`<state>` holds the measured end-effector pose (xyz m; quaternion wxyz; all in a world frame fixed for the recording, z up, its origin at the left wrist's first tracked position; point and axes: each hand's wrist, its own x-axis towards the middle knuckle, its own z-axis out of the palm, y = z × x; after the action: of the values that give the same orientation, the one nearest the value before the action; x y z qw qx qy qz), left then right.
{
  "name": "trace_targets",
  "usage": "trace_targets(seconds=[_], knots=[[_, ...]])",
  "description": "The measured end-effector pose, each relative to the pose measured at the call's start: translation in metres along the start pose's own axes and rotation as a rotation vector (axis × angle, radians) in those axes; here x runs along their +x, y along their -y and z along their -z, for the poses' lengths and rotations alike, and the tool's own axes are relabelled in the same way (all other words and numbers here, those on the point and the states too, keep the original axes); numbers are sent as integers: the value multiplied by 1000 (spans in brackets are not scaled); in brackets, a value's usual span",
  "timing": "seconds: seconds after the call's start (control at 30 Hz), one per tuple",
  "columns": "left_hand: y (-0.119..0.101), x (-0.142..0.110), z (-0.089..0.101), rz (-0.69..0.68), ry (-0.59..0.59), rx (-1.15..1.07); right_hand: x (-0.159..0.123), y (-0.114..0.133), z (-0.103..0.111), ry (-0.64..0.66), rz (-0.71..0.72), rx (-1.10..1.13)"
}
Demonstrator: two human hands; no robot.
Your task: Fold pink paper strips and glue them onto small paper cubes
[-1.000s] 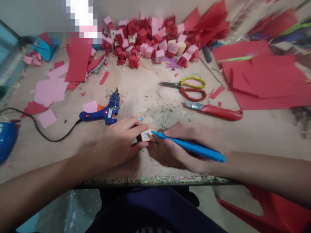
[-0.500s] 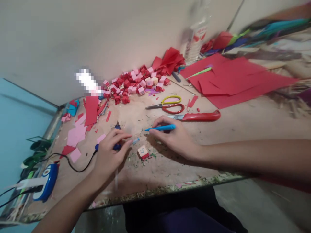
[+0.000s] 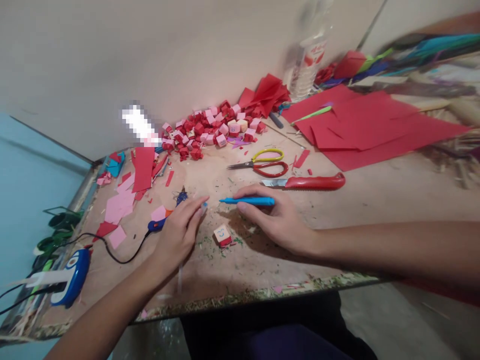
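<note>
My right hand (image 3: 272, 215) grips a blue pen (image 3: 251, 201), its uncapped tip pointing left. My left hand (image 3: 178, 225) pinches a small blue pen cap (image 3: 204, 205) between thumb and fingers, just left of the pen tip. Below and between the hands sits a small cube figure (image 3: 222, 235), pale on top with a blue drawn face and red at its base; neither hand touches it. A blue glue gun (image 3: 155, 225) lies partly hidden behind my left hand.
Scissors (image 3: 258, 164) and a red-handled cutter (image 3: 315, 182) lie beyond my right hand. Pink and red cubes (image 3: 210, 127) are heaped by the wall. Red sheets (image 3: 360, 130) spread at right. A black cord (image 3: 108, 252) runs left near a blue-and-white power strip (image 3: 77, 280).
My left hand has let go of the cube figure and taken the pen cap off the table. The pen has moved away from the cube. The view has swung and widened.
</note>
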<state>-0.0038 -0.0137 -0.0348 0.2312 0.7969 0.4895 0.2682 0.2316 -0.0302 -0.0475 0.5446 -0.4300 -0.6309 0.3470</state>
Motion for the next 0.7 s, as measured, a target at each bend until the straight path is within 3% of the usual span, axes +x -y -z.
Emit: trace_targets(seconds=[0.13,0.27,0.7], knots=[[-3,-5,-4,241,-129,-546,-9,1,2,34,259,-66],[-1,-5,-11,374,-113,-911,-14,2,3,145,427,-95],[-2,-8,-14,379,-6,-1047,-10,2,2,199,445,-122]])
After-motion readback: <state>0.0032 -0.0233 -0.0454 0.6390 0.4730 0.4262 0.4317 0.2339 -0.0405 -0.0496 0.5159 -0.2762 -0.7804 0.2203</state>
